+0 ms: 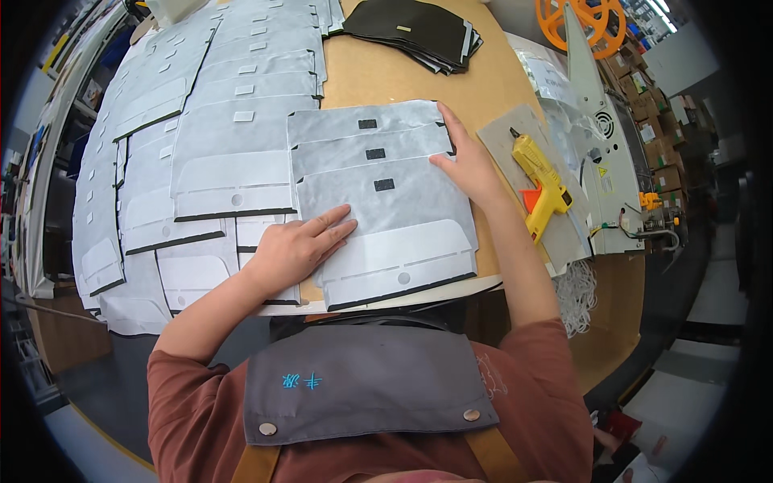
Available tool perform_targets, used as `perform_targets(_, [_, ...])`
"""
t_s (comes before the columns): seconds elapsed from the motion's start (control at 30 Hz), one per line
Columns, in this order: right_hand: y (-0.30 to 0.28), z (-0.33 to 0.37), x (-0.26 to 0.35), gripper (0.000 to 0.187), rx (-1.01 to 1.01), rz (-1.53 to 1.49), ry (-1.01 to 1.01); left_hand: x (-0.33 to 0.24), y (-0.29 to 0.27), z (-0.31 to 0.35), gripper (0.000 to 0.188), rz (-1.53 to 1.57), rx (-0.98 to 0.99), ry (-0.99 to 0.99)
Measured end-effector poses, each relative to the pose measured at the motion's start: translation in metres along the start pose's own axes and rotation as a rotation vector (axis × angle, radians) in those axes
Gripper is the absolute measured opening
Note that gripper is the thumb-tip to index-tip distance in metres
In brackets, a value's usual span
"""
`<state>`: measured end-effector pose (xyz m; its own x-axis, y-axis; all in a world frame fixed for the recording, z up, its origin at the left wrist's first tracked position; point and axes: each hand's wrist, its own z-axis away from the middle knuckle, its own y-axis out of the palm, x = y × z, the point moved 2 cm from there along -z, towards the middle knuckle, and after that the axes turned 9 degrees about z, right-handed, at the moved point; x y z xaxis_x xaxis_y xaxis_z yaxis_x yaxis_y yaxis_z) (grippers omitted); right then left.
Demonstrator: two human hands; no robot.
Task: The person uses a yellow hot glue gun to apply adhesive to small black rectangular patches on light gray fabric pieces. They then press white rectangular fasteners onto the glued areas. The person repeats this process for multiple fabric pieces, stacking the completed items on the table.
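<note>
Directly in front of me lie several overlapping grey fabric panels (346, 197), fanned so that three small black patches (382, 185) show one below another. The front panel carries a white flap-shaped piece (403, 251) and a black strip along its lower edge. My left hand (302, 245) rests flat at the panels' left side, fingers stretched out over the front one. At their upper right edge is my right hand (467, 161), its thumb lying on the fabric and apart from the fingers, which run up along the edge. Part of the right fingers is hidden.
More overlapping grey panels (229, 149) with white patches cover the table's left side. A dark stack (407, 32) sits at the back. To the right, a yellow glue gun (543, 181) lies on a board (495, 133), beside a pale machine (612, 177) and an orange reel (580, 24).
</note>
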<state>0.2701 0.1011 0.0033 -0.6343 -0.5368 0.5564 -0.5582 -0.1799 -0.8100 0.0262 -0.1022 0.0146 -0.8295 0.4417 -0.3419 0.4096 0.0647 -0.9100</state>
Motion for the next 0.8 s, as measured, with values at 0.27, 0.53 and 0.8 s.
perform_targets(0.27, [-0.088,0.094,-0.026,0.042,-0.384,0.607,0.480,-0.003,-0.007,-0.002,0.021,-0.018,0.000,0.034])
perform_targets(0.53, [-0.087,0.134,-0.069,0.063,-0.245,0.444,0.848,-0.062,0.028,-0.120,0.015,0.157,0.029,0.331])
perform_targets(0.8, [-0.090,0.130,-0.077,0.064,-0.215,0.149,0.879,-0.093,0.121,-0.215,0.043,0.005,0.060,0.269])
